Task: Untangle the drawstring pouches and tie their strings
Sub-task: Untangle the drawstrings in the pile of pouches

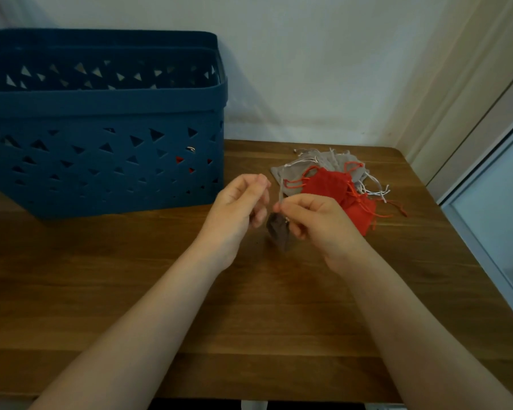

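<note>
A small grey drawstring pouch (279,232) hangs between my hands above the wooden table (131,291). My right hand (311,220) pinches its pale string (280,187), which runs upward from the fingertips. My left hand (240,202) is raised beside it with fingers curled and fingertips together near the string; whether it grips the string I cannot tell. Behind my right hand lies a tangled heap of red pouches (338,190) with red cords and grey pouches (323,161) with white strings.
A large dark blue plastic basket (101,119) with triangular cut-outs stands at the back left of the table, something red showing through its holes. A white wall is behind; a window frame (486,232) runs along the table's right edge.
</note>
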`<state>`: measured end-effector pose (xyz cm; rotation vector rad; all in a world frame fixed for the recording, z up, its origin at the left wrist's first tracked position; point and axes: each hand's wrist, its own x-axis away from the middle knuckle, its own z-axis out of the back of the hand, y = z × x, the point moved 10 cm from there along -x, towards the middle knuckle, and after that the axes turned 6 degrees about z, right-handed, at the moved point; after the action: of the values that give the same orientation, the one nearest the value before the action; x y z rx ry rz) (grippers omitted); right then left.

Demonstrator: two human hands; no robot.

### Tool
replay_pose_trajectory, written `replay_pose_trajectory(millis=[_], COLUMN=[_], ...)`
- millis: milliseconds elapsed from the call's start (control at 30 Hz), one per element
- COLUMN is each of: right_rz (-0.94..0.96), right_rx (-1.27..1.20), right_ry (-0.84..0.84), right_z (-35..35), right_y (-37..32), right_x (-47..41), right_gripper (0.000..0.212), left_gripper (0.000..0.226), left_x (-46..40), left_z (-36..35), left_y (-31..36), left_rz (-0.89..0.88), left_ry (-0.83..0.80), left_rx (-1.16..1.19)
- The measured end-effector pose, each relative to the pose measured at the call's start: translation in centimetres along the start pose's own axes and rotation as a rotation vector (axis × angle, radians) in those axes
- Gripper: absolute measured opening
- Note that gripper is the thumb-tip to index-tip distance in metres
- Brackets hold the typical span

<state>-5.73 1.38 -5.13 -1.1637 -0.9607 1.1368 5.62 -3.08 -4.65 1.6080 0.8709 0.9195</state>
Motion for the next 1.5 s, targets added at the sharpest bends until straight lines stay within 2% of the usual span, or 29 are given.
replay_pose_trajectory(millis=[67,200,367,467,533,700,800,900,1033,1100,1167,1267,1367,1500], right_rz=[-0.011,-0.021,0.059,0.128,0.173,0.241,0.288,0.35,0.555,0.624,0.654,0.657,0.598,0.559], right_rx=[-0.148,-0.336,-0.334,-0.25,-0.251,-0.428,-0.421,-0.293,0.0,0.164,0.213,0.288,0.347,0.358], right_ry=[0.026,0.033,0.004,0.018,0.045,0.075,0.11,0.225,0.3,0.316,0.302,0.256,0.26,0.323], right_z=[0.3,0.6,0.9,1.7,2.4,3.5,4.0,4.9,5.0,4.6,4.1,3.6,3.4,3.3], right_y=[0.1,-0.2,-1.1,-2.0,-2.9,-4.5,-4.6,-4.4,-5.7,-6.3,-6.5,-6.7,-6.5,-6.9], right_x=[-0.4,-1.3,-3.3,-4.5,-5.4,-7.4,-8.0,-8.2,-7.0,-6.4,-6.4,-6.6,-6.7,-6.2], right_gripper=[0.02,0.018,0.018,0.018,0.02,0.028,0.028,0.024,0.024,0.023,0.022,0.023,0.022,0.022], left_gripper=[0.009,0.011,0.009,0.01,0.014,0.019,0.019,0.019,0.023,0.024,0.026,0.028,0.031,0.021], left_x=[-0.2,-0.7,-1.9,-3.1,-4.3,-6.8,-7.9,-8.7,-9.2,-9.0,-8.5,-8.2,-8.1,-7.2], left_z=[0.0,-1.3,-2.4,-2.9,-3.2,-4.9,-5.1,-4.6,-3.0,-3.0,-3.8,-3.6,-3.6,-4.7], left_y=[-0.5,-0.6,1.7,2.7,2.8,2.3,2.1,1.6,1.1,1.0,1.2,1.8,2.9,4.1], left_rz=[0.017,0.013,-0.156,-0.217,-0.196,-0.066,-0.029,0.017,0.065,0.07,0.042,-0.052,-0.272,-0.43], left_ry=[0.002,-0.063,-0.03,-0.008,-0.015,-0.224,-0.225,-0.119,0.006,-0.031,-0.126,-0.132,-0.071,-0.097], left_rx=[-0.069,-0.277,-0.367,-0.42,-0.333,0.267,0.338,0.181,-0.008,-0.107,-0.2,-0.405,-0.746,-0.817])
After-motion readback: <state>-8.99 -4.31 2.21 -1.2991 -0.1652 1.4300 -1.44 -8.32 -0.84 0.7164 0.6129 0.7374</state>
